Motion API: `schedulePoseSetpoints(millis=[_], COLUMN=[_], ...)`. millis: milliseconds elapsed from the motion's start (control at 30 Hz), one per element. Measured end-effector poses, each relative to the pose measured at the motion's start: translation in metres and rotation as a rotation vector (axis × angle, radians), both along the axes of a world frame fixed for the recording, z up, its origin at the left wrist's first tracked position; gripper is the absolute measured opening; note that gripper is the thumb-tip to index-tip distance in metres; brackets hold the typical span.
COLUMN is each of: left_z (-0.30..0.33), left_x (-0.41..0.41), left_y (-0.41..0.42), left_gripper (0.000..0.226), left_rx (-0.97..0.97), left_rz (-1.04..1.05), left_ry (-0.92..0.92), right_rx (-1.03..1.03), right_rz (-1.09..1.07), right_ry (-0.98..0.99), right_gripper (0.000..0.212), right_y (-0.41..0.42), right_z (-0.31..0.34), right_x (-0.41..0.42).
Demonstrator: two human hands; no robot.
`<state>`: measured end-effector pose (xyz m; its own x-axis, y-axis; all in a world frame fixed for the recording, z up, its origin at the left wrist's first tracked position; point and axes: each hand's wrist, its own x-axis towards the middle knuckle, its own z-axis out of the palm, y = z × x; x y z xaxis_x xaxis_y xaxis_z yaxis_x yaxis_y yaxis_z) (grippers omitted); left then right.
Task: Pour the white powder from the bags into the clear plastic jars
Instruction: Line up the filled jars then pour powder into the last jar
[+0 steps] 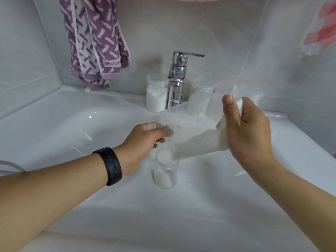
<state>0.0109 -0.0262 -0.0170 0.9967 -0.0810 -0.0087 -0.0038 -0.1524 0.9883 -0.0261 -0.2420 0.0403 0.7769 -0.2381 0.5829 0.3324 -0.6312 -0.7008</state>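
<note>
Clearly limp and slippery, the clear plastic bag of white powder (196, 139) hangs tilted over the small open clear plastic jar (165, 170) in the white sink (72, 124). The left hand (143, 142) pinches its mouth; the right hand (249, 131) grips its bunched bottom, the sensible holds.

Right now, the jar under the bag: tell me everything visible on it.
The open jar is a small clear plastic cylinder with a threaded neck and no lid. It stands upright in the white sink basin, in front of the faucet. White powder lies banked against its left inner wall, filling it only partly. The lower corner of the tilted clear bag sits at its mouth. Neither the left hand nor the right hand touches it; both hold the bag. A little spilled powder dusts the basin beside it.
</note>
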Motion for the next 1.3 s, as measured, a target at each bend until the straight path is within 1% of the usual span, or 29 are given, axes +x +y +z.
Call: schedulePoseSetpoints(millis=[900,1100,1233,1300], left_z=[0.0042,0.0032,0.0047,0.0048], left_x=[-0.0008,-0.0013,0.0001,0.0000], left_y=[0.0006,0.0011,0.0007,0.0009], left_gripper=[0.023,0.024,0.023,0.022], left_rx=[0.000,-0.001,0.001,0.002], left_rz=[0.006,0.003,0.003,0.005], left_ry=[0.030,0.029,0.040,0.045], right_rx=[0.007,0.007,0.024,0.026], right_rz=[-0.019,-0.014,0.003,0.005], right_ry=[0.043,0.035,0.025,0.027], right_gripper=[0.057,0.069,0.066,0.061], right_y=[-0.0033,-0.0049,-0.0045,-0.0039], right_z=[-0.0031,-0.0042,-0.0045,-0.0031], right_x=[0.0055,0.0054,0.0043,0.0042])
